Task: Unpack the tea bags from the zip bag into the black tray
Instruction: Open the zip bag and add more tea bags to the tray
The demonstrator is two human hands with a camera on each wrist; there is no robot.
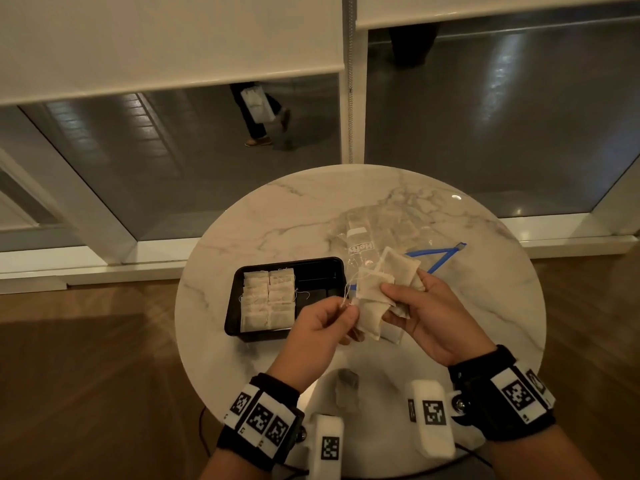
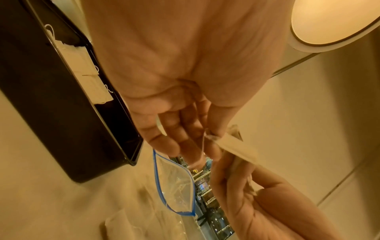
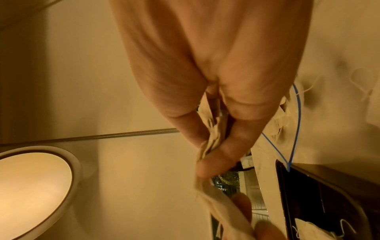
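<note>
Right hand grips bunched tea bags fanned upward-left; left hand pinches their strings.

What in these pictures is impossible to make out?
- How many tea bags the right hand grips: they overlap, head view.
- How many remain in the zip bag: clear plastic, dim, head view.
- The black tray: cut off by the frame edge and the left hand, left wrist view.
- The small dark item near the table's edge: blurred, head view.

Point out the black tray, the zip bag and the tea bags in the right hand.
black tray (image 1: 337, 271): head view, bare far right rim.
zip bag (image 1: 360, 237): head view, clear plastic.
tea bags (image 1: 372, 284): head view, top bag's face.
</note>
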